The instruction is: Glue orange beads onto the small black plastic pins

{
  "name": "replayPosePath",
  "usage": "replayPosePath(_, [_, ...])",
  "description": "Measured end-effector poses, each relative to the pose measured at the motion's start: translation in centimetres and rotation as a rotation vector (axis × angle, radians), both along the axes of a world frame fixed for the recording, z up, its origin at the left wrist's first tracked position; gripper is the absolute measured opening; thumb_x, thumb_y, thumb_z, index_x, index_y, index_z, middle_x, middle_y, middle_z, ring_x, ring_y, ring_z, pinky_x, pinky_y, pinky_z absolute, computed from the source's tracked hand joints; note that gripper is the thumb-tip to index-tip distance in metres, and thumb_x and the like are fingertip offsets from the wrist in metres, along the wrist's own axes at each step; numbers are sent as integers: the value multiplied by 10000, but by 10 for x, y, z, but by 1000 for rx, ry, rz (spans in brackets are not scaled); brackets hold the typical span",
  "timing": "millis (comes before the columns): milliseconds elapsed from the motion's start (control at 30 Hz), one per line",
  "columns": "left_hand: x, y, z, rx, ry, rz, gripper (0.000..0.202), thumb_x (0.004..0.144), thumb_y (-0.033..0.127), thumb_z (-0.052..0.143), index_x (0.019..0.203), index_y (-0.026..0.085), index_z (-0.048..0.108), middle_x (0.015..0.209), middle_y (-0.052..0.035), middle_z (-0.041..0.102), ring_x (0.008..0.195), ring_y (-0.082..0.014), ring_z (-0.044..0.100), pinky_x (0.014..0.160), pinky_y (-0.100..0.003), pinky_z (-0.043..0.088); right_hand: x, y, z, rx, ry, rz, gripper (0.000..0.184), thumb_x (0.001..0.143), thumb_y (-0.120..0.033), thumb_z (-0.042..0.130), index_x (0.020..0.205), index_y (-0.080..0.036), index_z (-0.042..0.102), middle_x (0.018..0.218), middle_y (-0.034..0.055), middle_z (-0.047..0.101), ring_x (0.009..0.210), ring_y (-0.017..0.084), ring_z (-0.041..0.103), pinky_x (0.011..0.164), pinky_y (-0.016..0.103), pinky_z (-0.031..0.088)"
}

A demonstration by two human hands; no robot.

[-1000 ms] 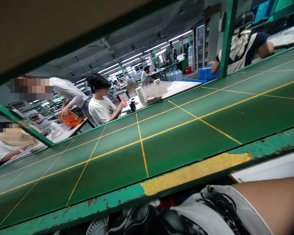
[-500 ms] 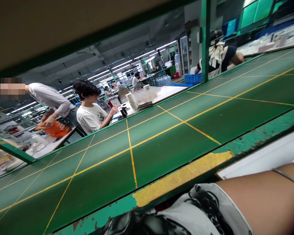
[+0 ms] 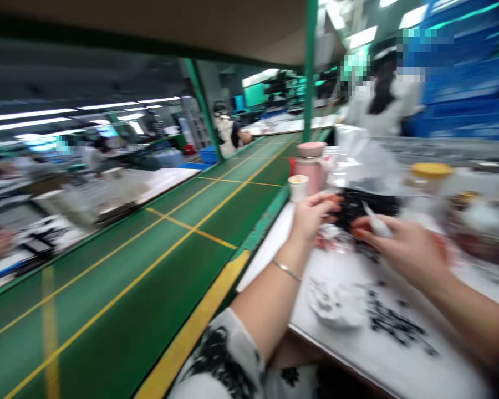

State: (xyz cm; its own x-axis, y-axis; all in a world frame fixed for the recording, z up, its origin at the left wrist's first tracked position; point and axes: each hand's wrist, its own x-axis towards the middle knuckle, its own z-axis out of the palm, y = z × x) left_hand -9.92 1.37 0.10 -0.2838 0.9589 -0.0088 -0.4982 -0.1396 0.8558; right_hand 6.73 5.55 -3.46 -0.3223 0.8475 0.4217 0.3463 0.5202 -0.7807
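Observation:
My right hand is closed around a small white tube with a pointed tip, the tip aimed up and left. My left hand reaches over the white table, its fingers drawn together at orange-covered fingertips. What they pinch, if anything, is blurred. Right behind both hands lies a pile of black pieces. Nearer to me on the table are a crumpled white bundle and several loose small black parts.
A green conveyor belt with yellow lines runs along the left. A pink bottle, a white spool-like item, a clear plastic bag and a yellow-lidded jar stand behind the hands. Blue crates and a person are beyond.
The view has swung right from the belt to the white table. Both hands have come into sight, the right one with the white tube.

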Motion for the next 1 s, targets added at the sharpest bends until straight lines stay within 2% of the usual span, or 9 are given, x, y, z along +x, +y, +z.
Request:
replayPosePath(33, [10,4,-2,25,40,-11,189,602,162,762,782,158,705,818,-19,698,662,-81,593,595,-186,445,14,-3,13,-60,-71,-28,137,773,-294,728,872,-201,750,817,70,738,737,212,651,653,327,481])
replayPosePath(67, [16,6,-3,40,70,-1,204,598,171,753,797,157,709,816,-19,696,657,-82,590,592,-188,447,23,-4,25,-101,-28,-81,151,744,-282,725,857,-182,743,766,61,732,685,201,638,617,320,464])
replayPosePath(133, [17,7,-4,49,121,-27,223,597,222,768,799,144,711,774,-18,677,639,-83,580,570,-183,443,32,-3,47,-183,24,-64,170,720,-272,697,859,-180,731,730,40,719,627,173,622,557,289,449])
replayPosePath(267, [10,3,-4,77,149,-53,263,579,248,809,796,136,712,735,-6,650,639,-84,574,564,-176,457,45,0,68,-376,-315,142,152,669,-137,656,787,-193,734,674,16,708,592,157,619,497,251,419])
replayPosePath(400, [15,-3,-2,89,169,-83,236,595,229,809,790,133,719,724,-1,638,631,-73,565,553,-163,462,65,-12,54,-325,-537,196,171,645,-76,671,715,-214,742,724,5,743,711,179,682,634,268,491])
replayPosePath(533, [21,-6,-1,107,190,-129,225,619,226,810,808,140,724,760,-1,645,644,-71,563,555,-160,472,75,-23,27,-294,-539,136,158,664,-76,667,714,-212,730,725,-12,749,764,179,698,709,273,492])
replayPosePath(633, [22,-7,-1,104,202,-134,208,621,219,809,790,137,720,764,-4,643,652,-73,562,556,-160,471,76,-26,14,-269,-513,91,167,693,-80,652,766,-209,727,758,-19,752,789,168,696,744,273,477])
replayPosePath(833, [23,-10,2,86,216,-144,194,642,231,802,797,146,724,750,-2,630,646,-78,560,559,-170,471,83,-25,11,-116,-509,25,196,721,-49,595,753,-199,718,757,-13,737,771,159,669,721,267,433])
replayPosePath(1000, [26,-15,6,85,227,-164,160,661,207,788,792,150,716,760,-6,630,642,-85,565,569,-185,476,91,-26,11,-128,-496,-5,193,728,-59,577,751,-201,705,744,-15,724,744,154,657,686,261,419])
